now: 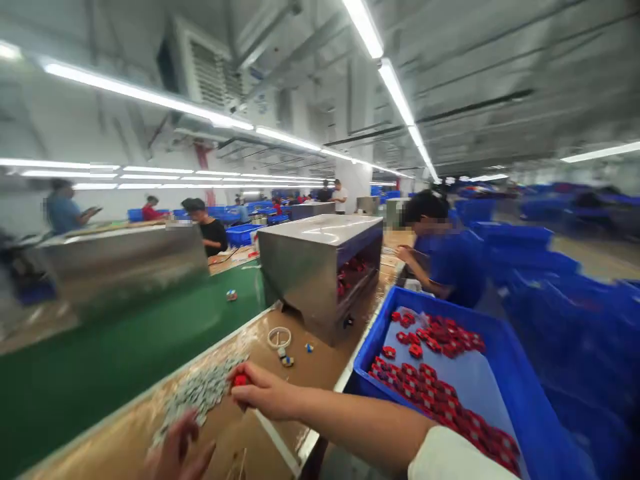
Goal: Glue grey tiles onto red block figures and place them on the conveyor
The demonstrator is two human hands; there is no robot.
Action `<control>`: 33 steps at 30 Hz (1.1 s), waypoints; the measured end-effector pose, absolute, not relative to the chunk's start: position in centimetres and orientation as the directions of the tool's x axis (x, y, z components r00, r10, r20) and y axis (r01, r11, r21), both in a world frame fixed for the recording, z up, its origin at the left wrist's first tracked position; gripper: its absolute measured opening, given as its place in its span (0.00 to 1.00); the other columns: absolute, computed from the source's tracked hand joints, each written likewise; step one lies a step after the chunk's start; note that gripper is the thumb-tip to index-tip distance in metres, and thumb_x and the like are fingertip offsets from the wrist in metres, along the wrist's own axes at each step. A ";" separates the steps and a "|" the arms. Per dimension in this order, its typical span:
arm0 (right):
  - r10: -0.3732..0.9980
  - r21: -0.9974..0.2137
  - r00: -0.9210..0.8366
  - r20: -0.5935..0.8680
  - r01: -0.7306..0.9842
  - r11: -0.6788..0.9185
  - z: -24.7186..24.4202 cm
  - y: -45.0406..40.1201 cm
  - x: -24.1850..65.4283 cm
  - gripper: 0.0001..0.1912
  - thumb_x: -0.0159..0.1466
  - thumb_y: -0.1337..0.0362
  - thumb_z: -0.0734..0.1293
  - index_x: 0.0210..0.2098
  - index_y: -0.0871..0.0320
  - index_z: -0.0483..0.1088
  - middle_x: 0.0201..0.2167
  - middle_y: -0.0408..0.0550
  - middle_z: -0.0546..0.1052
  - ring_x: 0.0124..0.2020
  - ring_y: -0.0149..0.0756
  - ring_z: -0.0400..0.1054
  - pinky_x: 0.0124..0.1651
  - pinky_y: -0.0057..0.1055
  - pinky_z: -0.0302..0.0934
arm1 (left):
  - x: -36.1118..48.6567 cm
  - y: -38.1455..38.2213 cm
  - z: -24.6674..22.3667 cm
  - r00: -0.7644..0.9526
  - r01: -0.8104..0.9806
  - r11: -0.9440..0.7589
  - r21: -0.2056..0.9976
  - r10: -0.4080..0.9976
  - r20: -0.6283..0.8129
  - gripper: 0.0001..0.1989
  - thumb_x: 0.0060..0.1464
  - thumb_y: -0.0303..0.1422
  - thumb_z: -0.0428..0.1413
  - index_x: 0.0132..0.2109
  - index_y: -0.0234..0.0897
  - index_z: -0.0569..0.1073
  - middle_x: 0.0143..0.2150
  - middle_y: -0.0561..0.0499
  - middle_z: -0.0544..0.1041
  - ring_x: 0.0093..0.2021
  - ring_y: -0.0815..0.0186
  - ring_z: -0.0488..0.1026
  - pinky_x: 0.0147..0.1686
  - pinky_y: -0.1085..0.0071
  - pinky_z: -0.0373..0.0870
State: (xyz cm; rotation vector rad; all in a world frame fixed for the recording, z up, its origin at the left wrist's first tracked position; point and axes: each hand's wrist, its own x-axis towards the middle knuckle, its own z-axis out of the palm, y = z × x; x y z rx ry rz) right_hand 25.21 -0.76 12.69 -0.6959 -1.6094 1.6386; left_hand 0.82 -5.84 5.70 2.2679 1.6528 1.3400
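Pinched between the thumb and fingers of my right hand [263,390] is a small red part [241,380], mostly covered by the fingertips. This hand is above the brown worktable [315,380], at the right edge of a spread of small pale grey pieces [200,390]. My left hand [177,450] is at the bottom of the view, slightly blurred, near the lower end of that spread. Its fingers are apart and nothing shows between them. To the right, a blue bin [373,387] holds many similar red parts [420,383] on a pale sheet.
A green conveyor belt [150,340] runs along the left. Ahead stands a metal housing [300,273] with red parts inside. A white ring [279,337] and a small blue-and-yellow piece [287,361] lie on the table. A co-worker in blue [450,260] sits beyond the bin.
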 end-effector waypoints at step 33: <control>0.177 -0.694 -0.943 0.283 -0.074 0.717 4.4 1.6 26.1 0.26 0.72 0.50 0.61 0.22 0.53 0.51 0.19 0.38 0.57 0.23 0.31 0.51 0.31 0.32 0.45 | 2.9 -4.7 5.4 0.006 0.156 -0.036 0.987 0.999 0.035 0.23 0.63 0.55 0.55 0.51 0.40 0.69 0.29 0.58 0.65 0.25 0.70 0.59 0.25 0.74 0.59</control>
